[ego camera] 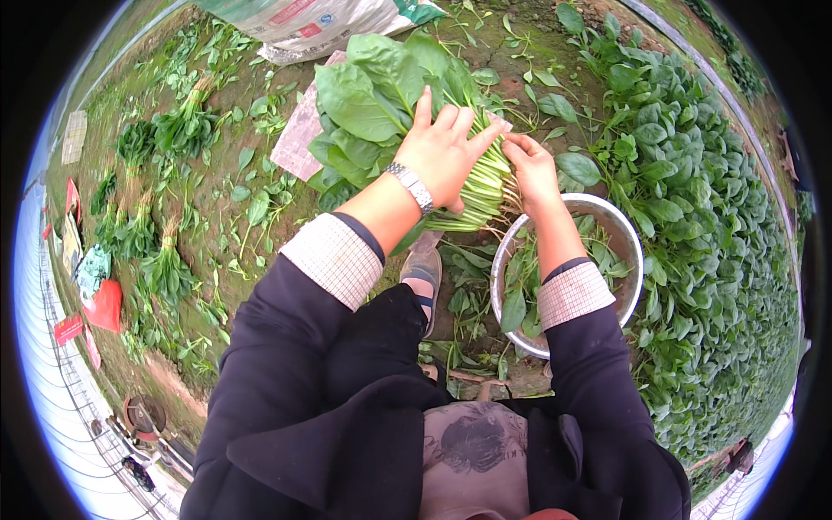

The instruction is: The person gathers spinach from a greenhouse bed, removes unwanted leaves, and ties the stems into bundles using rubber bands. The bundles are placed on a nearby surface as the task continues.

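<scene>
A large pile of spinach (364, 97) lies on a flat board (294, 144), its leaves toward the upper left and its roots toward the right. Across the stems rests my left hand (442, 149), palm down with fingers spread, a metal watch on the wrist. My right hand (530, 166) is at the root end, fingertips pinched together at the roots; whether they grip a root is too small to tell. Just below my right hand stands a round metal basin (636, 244) with loose leaves in it, partly hidden by my right forearm.
Tied spinach bunches (170, 263) lie on the soil at left among scattered leaves. A white woven sack (318, 32) is at the top. Dense growing spinach (689, 195) fills the right side. A red plastic bag (105, 309) lies far left. My shoe (422, 270) is below the board.
</scene>
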`<state>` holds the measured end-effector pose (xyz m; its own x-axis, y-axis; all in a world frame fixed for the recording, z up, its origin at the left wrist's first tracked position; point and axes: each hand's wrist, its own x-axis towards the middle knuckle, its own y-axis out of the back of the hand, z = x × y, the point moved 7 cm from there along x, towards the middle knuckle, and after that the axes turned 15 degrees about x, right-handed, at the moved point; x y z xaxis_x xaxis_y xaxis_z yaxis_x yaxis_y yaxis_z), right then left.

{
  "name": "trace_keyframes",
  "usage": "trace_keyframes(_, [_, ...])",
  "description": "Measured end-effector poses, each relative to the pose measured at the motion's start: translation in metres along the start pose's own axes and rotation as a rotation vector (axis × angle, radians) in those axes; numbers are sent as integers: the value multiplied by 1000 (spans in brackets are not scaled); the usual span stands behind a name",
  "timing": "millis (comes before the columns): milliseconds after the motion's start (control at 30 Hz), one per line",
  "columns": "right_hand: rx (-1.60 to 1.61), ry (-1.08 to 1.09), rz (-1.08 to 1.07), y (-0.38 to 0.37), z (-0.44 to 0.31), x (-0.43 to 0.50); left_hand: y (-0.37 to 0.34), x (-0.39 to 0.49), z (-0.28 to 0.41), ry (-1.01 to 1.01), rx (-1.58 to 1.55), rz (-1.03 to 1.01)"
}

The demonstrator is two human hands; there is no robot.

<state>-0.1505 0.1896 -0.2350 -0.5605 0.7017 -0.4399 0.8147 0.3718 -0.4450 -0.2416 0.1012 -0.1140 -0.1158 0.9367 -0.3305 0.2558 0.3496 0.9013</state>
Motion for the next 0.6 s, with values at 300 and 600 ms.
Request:
trace_keyframes(300, [38,36,-127,-4,-5,-13,0,-13,7,-74,56,194])
trace_keyframes(600, [-10,131,-202,-4,-9,-28,0,-20,2,17,54,214])
